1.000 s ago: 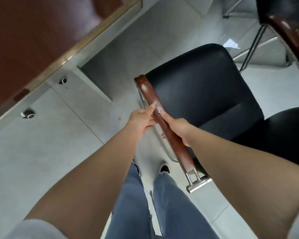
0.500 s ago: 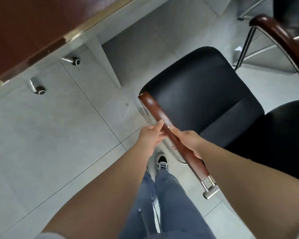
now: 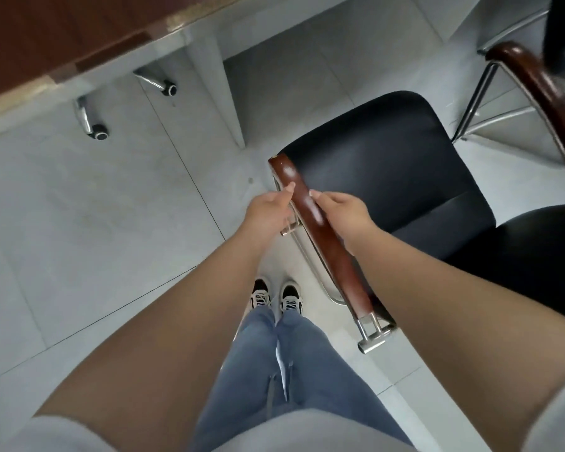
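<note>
Left hand (image 3: 268, 212), right hand (image 3: 344, 213) clasp armrest (image 3: 332, 256) from opposite sides, fingers curled under: paired hold likely steers chair (image 3: 388, 164) without twisting.

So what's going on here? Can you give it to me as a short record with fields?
Held thing: brown wooden chair armrest
Left hand: grips the armrest's left edge, thumb on the wood
Right hand: grips its right edge
Seat: black, padded
Nearby: wooden desk, second chair's armrest
Floor: grey tiles
</note>
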Motion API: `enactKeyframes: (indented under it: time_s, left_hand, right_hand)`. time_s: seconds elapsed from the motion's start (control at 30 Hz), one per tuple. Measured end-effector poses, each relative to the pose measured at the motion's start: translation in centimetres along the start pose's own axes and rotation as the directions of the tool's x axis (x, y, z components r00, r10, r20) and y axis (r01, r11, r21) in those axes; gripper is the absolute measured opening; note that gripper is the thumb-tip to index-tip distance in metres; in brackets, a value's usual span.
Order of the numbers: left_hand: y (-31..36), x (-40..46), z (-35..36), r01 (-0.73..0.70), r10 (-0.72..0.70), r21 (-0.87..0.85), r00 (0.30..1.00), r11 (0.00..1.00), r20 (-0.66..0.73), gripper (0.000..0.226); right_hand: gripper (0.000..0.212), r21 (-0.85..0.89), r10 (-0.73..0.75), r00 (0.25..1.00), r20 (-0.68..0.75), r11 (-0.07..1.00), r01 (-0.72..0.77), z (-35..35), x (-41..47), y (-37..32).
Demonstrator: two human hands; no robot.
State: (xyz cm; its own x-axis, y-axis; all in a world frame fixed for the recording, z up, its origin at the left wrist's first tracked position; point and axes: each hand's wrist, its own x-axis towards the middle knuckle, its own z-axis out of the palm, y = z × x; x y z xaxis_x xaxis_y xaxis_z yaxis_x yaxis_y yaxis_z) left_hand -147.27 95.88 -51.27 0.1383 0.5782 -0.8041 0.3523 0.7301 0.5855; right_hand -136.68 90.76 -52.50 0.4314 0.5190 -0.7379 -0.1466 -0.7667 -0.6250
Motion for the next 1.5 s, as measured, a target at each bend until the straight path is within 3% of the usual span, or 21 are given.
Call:
enactKeyframes:
  time_s: [0.27,0.53,0.7,1.07,1.33,1.5]
  left_hand:
    - [2.4,-8.7,-4.4,-0.274,0.251,-0.214,0.959,0.938,-0.128,0.014]
    - [0.0,-16.2,-6.5,-0.428,0.400,-0.248,0.903,0.869,-0.156,0.016]
    - [-5.3,-20.9,-6.1,-0.441,0.434,-0.252,0.897,0.862,-0.083,0.014]
    - [-13.3,-29.9,-1.0,-0.452,0.459,-0.109,0.886,0.886,0.058,0.019]
    - [-17.4,-33.6,6.6,-0.406,0.400,-0.014,0.891,0.914,0.215,0.021]
    - [-18.5,-36.2,15.8,-0.393,0.376,-0.009,0.871,0.919,0.316,0.022]
  right_hand:
    - [0.014,0.143,-0.253,0.964,0.082,0.960,0.240,1.4,-8.2,-5.0]
    - [0.009,0.282,-0.367,0.930,0.021,0.895,0.347,1.6,-17.3,-3.6]
    - [0.011,0.417,-0.338,0.941,-0.011,0.854,0.312,2.0,-24.3,2.6]
    - [0.015,0.411,-0.301,0.915,-0.268,0.823,0.391,-4.3,-32.4,12.2]
    - [0.013,0.602,-0.157,0.932,-0.327,0.725,0.334,-11.7,-34.2,19.0]
    - [0.012,0.624,-0.117,0.908,-0.402,0.691,0.365,-20.3,-34.8,22.9]
